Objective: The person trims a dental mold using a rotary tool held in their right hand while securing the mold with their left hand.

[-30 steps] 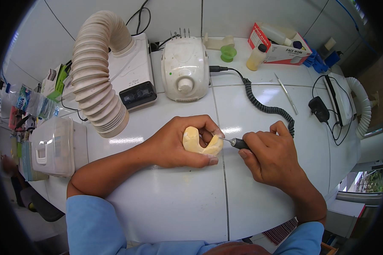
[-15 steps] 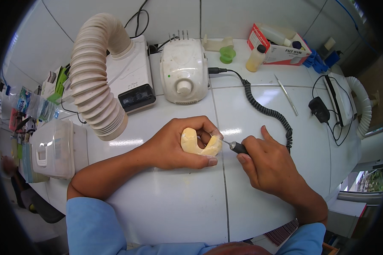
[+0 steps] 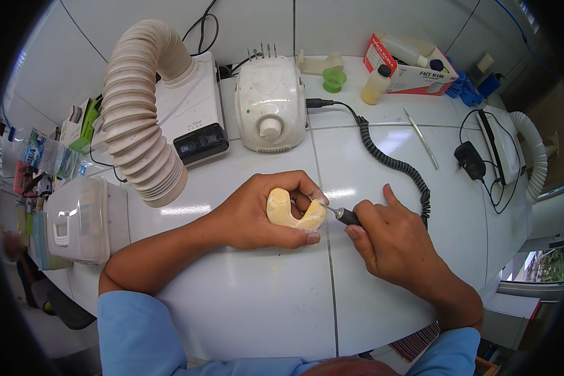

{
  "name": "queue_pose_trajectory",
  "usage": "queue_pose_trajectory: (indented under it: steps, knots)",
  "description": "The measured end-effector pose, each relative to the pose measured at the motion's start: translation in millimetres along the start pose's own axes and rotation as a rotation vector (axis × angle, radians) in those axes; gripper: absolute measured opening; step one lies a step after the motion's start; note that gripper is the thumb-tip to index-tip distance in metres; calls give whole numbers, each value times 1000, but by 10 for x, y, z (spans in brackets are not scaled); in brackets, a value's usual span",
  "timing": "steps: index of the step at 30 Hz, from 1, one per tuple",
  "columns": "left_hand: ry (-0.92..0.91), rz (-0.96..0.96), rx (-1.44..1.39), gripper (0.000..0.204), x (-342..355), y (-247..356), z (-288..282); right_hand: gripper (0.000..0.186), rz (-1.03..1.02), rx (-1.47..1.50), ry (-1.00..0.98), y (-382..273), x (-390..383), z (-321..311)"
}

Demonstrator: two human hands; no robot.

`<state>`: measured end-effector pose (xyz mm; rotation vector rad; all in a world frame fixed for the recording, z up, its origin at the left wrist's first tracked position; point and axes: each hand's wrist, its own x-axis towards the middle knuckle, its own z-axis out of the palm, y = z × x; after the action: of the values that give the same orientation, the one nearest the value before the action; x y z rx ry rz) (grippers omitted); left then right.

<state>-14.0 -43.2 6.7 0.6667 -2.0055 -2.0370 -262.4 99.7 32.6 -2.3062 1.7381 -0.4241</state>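
Note:
In my left hand (image 3: 257,213) is a pale yellow, horseshoe-shaped dental cast (image 3: 284,211), gripped between thumb and curled fingers above the bench. My right hand (image 3: 398,241) is closed around the dark grip of a rotary handpiece (image 3: 346,216). Its thin metal bur meets the right arm of the cast, close to my left fingertips. Most of the handpiece is hidden under my right fingers. A coiled black cord (image 3: 395,166) runs from behind my right hand to the white control unit (image 3: 271,103) with a round knob, which has several burs standing on top.
A ribbed white suction hose (image 3: 135,113) arches down at the left, beside a clear plastic box (image 3: 78,219). Toward the back right are a green cup (image 3: 334,79), a bottle of yellowish liquid (image 3: 376,84) and a cardboard box (image 3: 420,78). A slim metal tool (image 3: 421,139) lies on the white tiled bench (image 3: 257,307).
The handpiece and my right hand have shifted slightly left, toward the cast. My left hand and the cast stay almost where they were.

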Motion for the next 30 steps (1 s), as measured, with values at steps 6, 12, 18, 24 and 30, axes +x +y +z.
queue_pose_trajectory:
  steps: [6,12,18,24,30]
  knots:
    - [-3,13,-2,53,-2,-7,0,24,-10,-1,-2,1,-1,-8]
    - [4,16,-1,53,-4,8,8,24,-19,-2,10,5,0,-1]
    - [4,14,-2,53,-3,2,11,23,-23,-3,14,13,1,-1]
    - [1,-1,7,53,-5,10,5,23,-13,-2,10,18,2,-3]
    - [4,22,34,54,1,-25,6,23,-26,-6,26,15,5,5]
